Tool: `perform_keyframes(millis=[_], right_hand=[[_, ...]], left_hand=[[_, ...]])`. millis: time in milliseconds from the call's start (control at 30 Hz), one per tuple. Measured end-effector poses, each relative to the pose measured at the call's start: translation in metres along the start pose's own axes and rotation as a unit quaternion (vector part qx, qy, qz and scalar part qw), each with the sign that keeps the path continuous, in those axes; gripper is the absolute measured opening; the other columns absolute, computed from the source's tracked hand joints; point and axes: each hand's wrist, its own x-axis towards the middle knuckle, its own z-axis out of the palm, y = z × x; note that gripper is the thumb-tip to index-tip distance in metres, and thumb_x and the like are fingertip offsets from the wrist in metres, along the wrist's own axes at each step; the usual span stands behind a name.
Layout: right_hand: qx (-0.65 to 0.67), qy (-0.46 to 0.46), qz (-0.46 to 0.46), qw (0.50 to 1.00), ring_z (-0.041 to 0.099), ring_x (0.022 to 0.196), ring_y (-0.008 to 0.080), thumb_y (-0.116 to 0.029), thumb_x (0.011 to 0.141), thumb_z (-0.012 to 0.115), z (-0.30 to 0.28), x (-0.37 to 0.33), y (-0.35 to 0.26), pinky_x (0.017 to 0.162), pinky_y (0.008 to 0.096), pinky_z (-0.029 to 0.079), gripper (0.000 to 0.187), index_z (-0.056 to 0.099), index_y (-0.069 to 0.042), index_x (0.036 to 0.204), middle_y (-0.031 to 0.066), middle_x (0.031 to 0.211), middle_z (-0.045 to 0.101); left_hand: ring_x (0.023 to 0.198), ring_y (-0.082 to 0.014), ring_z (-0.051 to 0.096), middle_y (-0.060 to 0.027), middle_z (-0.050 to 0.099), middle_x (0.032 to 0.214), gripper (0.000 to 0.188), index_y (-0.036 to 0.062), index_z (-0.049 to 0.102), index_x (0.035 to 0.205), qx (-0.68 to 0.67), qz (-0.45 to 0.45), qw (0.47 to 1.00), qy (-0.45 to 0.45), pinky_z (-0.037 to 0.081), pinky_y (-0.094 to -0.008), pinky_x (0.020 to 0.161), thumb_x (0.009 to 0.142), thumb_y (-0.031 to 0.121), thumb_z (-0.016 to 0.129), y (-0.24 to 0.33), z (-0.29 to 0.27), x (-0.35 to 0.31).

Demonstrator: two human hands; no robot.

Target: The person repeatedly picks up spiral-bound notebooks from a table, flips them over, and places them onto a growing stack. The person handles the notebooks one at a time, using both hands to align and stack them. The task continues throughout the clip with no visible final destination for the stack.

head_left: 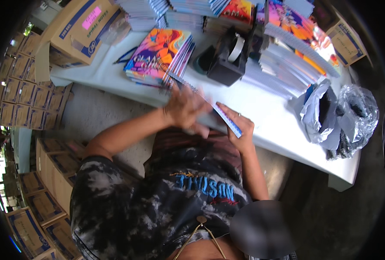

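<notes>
A thin spiral notebook [225, 116] is tilted nearly edge-on at the near edge of the table, its bound end toward the colourful stack. My right hand [239, 125] grips its lower right end, fingers over one side. My left hand [187, 106] is beside the notebook's other side, blurred by motion, with the fingers and thumb apart; whether it touches the notebook I cannot tell. Just beyond is a stack of spiral notebooks [155, 54] with bright orange and purple covers. A black tape dispenser [223, 65] with a roll of tape stands right of that stack.
An open cardboard box [77, 32] stands at the back left, near blue-handled scissors or a similar tool [125, 56]. Tall notebook stacks [283, 60] fill the back right. Crumpled clear plastic bags [357, 117] lie at the table's right end. Stacked cartons [28, 95] line the left.
</notes>
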Motion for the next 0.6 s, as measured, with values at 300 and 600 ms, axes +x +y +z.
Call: perform_keyframes(millis=[300,600], right_hand=[[0.032,0.000,0.021,0.999,0.063,0.088,0.0272,0.010,0.064,0.052,0.007,-0.001,-0.001,0.077,0.0302,0.049,0.043,0.059,0.001,0.105,0.0152,0.102,0.061],[0.026,0.002,0.047,0.999,0.062,0.089,0.0284,0.011,0.062,0.053,0.008,0.006,-0.010,0.078,0.0312,0.048,0.047,0.058,0.000,0.107,0.0164,0.106,0.059]], left_hand=[[0.123,-0.0555,0.006,-0.0420,0.007,0.131,0.103,-0.0177,0.020,0.123,0.172,0.070,0.973,0.137,0.001,-0.0621,0.097,0.075,0.074,0.026,-0.004,-0.041,0.059],[0.122,-0.0535,0.013,-0.0323,0.022,0.131,0.090,-0.0015,0.038,0.126,0.150,0.090,0.964,0.202,0.000,-0.0617,0.098,0.076,0.073,0.025,-0.012,-0.026,0.053]])
